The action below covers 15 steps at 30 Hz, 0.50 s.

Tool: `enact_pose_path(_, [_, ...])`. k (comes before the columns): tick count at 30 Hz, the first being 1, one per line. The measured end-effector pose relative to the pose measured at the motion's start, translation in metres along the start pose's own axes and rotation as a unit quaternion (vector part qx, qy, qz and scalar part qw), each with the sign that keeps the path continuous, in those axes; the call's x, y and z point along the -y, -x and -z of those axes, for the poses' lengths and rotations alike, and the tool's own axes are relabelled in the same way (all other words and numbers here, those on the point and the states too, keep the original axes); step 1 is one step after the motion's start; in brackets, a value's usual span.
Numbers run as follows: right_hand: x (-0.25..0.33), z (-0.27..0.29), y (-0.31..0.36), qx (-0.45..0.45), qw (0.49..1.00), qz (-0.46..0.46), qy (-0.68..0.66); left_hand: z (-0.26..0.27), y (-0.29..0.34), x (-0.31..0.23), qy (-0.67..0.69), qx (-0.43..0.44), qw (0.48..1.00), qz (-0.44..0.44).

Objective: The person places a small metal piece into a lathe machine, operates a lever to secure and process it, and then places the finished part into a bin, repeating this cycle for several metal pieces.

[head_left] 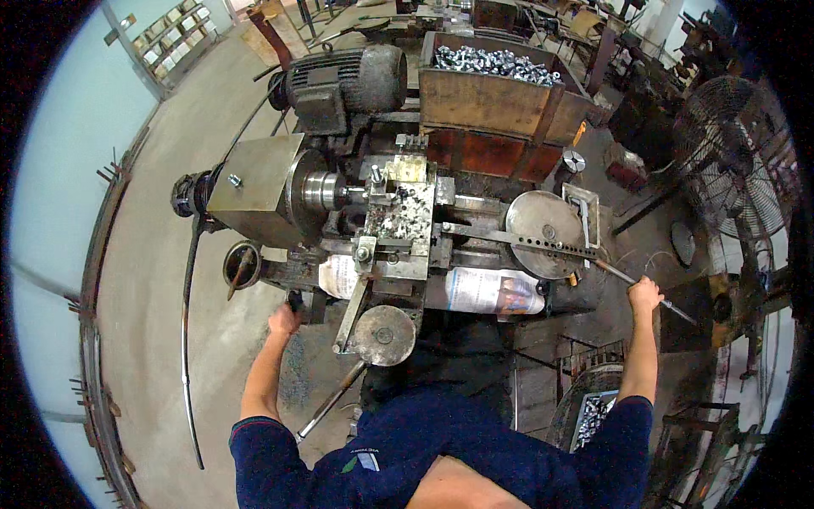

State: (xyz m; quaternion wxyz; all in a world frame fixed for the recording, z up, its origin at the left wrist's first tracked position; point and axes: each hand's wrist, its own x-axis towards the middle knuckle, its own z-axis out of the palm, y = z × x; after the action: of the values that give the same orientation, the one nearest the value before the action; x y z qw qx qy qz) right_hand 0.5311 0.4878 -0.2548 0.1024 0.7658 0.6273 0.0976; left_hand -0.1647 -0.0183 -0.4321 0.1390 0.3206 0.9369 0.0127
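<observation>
My right hand [646,293] is wrapped round a long metal lever [617,271] on the right side of a small lathe. The lever runs to a flat bar with a row of holes [543,241], which lies across a round plate [547,222]. My left hand [285,319] is closed at the lathe's front left, against a small black piece [295,299] that I cannot make out. Above it are the steel chuck [322,192] and the slide [398,216], strewn with dark chips. A second round plate [383,336] with its own handle [332,402] sits nearer me.
A rusty bin [483,106] of small metal parts stands behind the lathe, beside an electric motor [348,81]. A pot with a brush [242,265] is at the left. On the right are a large fan [729,161] and a crate of parts [593,420]. Printed sheets [493,291] lie under the slide.
</observation>
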Motion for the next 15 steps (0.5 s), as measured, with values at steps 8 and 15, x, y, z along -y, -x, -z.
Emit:
enact_pose_path(8, [0.069,0.072,0.052,-0.174,0.924,0.259,-0.22,0.012,0.004,0.025,0.055,0.034,0.998,-0.027])
enact_pose_path(15, [0.248,0.212,0.172,-0.161,0.667,0.605,-0.403,0.139,0.026,0.023,0.243,-0.028,0.968,-0.05])
